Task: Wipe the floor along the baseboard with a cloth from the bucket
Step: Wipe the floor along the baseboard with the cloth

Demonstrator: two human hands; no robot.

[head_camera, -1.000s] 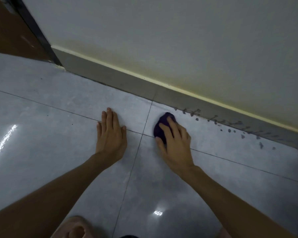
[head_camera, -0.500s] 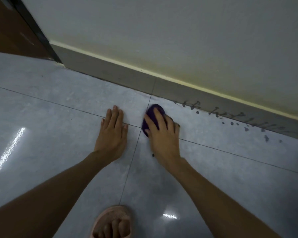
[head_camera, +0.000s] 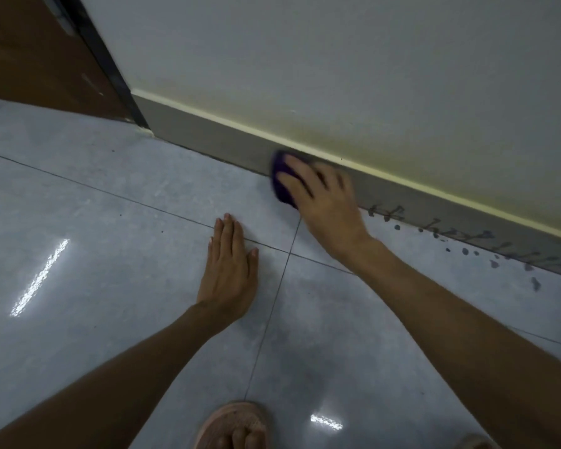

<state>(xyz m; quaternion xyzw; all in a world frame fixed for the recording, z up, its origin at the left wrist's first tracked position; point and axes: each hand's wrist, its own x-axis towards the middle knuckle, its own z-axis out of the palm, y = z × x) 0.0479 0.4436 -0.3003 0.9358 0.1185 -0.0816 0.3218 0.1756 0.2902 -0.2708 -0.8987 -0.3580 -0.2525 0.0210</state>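
A view from above, looking down at a pale grey tiled floor point(head_camera: 110, 254) where it meets a white wall point(head_camera: 337, 59). A grey baseboard point(head_camera: 208, 137) with a cream top edge runs from about ten o'clock down to four o'clock across the picture.

The right hand point(head_camera: 324, 202) sits just above centre, at about one o'clock, palm down with fingers spread over a purple cloth point(head_camera: 280, 179). The cloth is pressed into the corner where floor and baseboard meet, touching both; only its left edge shows past the fingers. The hand is blurred, so the exact grip on the cloth cannot be told.

The left hand point(head_camera: 229, 270) lies flat on the floor at the centre, fingers straight and close together, thumb out to the side, holding nothing. It rests across a dark grout line, just left of where two grout lines cross.

Along the baseboard at three to four o'clock runs a row of dark smudges point(head_camera: 467, 241) (some on the board, some as spots on the floor beside it), well apart from the cloth.

At eleven o'clock stands a brown door point(head_camera: 30, 53) in a dark frame point(head_camera: 104, 59). At six o'clock, at the bottom edge, a foot in a pink sandal point(head_camera: 232, 422) shows. Bright light reflections gleam on the tiles at eight and six o'clock.
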